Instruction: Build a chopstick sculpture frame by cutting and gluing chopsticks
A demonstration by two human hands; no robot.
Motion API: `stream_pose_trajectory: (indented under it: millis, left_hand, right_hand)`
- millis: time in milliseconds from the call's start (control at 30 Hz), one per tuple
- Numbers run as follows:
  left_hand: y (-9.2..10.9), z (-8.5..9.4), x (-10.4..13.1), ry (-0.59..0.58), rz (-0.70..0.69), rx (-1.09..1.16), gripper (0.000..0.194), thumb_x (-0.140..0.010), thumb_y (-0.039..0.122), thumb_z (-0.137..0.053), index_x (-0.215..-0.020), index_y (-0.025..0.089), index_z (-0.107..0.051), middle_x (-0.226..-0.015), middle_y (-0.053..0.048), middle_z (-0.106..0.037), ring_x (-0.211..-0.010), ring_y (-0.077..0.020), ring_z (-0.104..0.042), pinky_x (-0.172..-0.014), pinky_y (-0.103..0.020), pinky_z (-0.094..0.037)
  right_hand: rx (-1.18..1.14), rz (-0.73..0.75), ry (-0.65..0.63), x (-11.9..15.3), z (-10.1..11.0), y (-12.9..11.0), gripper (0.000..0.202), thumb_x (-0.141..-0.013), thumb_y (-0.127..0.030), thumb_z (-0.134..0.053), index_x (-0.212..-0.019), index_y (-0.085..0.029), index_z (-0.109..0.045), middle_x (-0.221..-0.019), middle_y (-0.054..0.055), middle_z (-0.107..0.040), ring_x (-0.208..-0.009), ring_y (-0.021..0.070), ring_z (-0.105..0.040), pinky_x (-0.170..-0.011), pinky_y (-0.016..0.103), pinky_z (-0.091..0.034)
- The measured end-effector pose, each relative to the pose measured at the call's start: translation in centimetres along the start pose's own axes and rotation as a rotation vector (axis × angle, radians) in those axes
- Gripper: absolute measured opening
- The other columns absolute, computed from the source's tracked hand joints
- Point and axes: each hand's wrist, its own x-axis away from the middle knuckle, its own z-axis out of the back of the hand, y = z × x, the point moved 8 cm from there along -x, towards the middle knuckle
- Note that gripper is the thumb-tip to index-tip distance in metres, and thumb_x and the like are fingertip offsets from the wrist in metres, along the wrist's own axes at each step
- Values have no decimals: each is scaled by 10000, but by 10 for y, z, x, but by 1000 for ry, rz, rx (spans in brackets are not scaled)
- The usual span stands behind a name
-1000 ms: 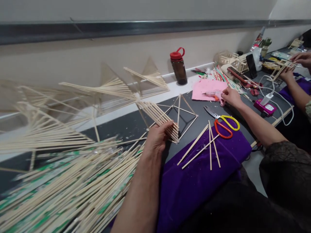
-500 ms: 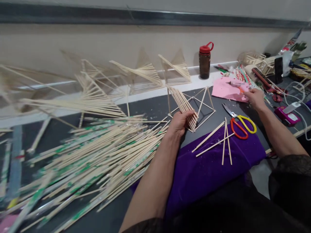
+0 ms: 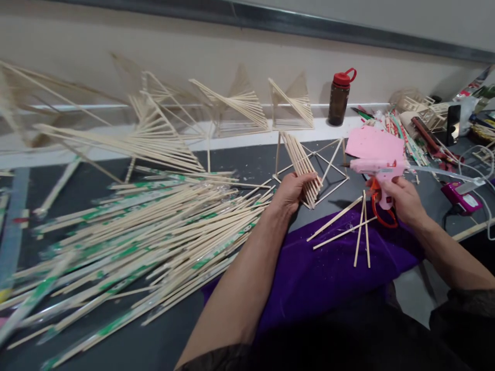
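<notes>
Closed round one side of a wooden stick frame (image 3: 300, 157) is my left hand (image 3: 293, 189), its thumb over a slanted row of chopsticks. The frame's open triangles reach right along the dark table. In my right hand (image 3: 404, 198) I grip a pink hot glue gun (image 3: 381, 169), nozzle pointing left and a clear glue stick jutting from its back. Behind the gun lies a pink sheet (image 3: 374, 141). Scissors (image 3: 386, 219) with a red handle are partly hidden beneath the gun. Several loose chopsticks (image 3: 362, 232) rest on a purple cloth (image 3: 309, 288).
A large pile of chopsticks (image 3: 154, 242), some in plastic wrappers, covers the left of the table. Finished twisted stick models (image 3: 243, 108) lean along the wall. A brown bottle (image 3: 338, 100) with a red lid stands behind. At right are a purple power adapter (image 3: 461, 198) and white cables.
My right hand has lifted the glue gun off the pink sheet and brought it toward me, over the scissors. My left hand keeps its hold on the frame. The view has shifted slightly.
</notes>
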Motion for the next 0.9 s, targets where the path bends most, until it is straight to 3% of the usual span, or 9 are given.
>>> stream_pose_trajectory:
  millis: [100, 200, 433, 700, 900]
  left_hand:
    - [0, 0, -1, -19, -1, 8, 161, -551, 179, -724, -665, 112, -632, -560, -35, -644, -484, -131, -562, -468, -245, -455]
    - [-1, -1, -1, -50, 12, 24, 171, -547, 174, -724, -680, 109, -638, -593, -46, -664, -504, -131, -574, -488, -247, -463]
    - [-1, -4, -2, -113, 30, 38, 167, -540, 175, -715, -681, 106, -659, -580, -38, -660, -498, -123, -567, -499, -239, -456]
    - [-3, -4, -2, -114, 46, 50, 144, -556, 180, -719, -663, 94, -675, -574, -34, -658, -490, -116, -568, -460, -221, -450]
    - [-2, -4, -2, -94, 39, 55, 103, -554, 142, -699, -646, 103, -675, -598, -41, -677, -520, -119, -587, -499, -217, -473]
  right_hand:
    - [65, 19, -148, 11, -27, 2, 345, -837, -480, -599, -923, -158, -690, -769, 59, -698, -556, 130, -576, -518, 256, -442]
    - [221, 89, -179, 15, -37, 2, 345, -878, -471, -565, -842, -157, -703, -862, 78, -714, -602, 124, -582, -538, 249, -431]
    - [400, 205, -165, 19, -41, -6, 332, -921, -420, -502, -843, -155, -686, -761, 53, -671, -625, 131, -580, -597, 262, -445]
    - [507, 318, -133, 22, -45, -18, 396, -916, -402, -477, -618, -176, -608, -839, 83, -686, -691, 152, -583, -676, 293, -450]
    - [602, 377, -148, 22, -50, -25, 288, -921, -381, -451, -785, -196, -624, -707, 29, -595, -662, 166, -544, -675, 297, -446]
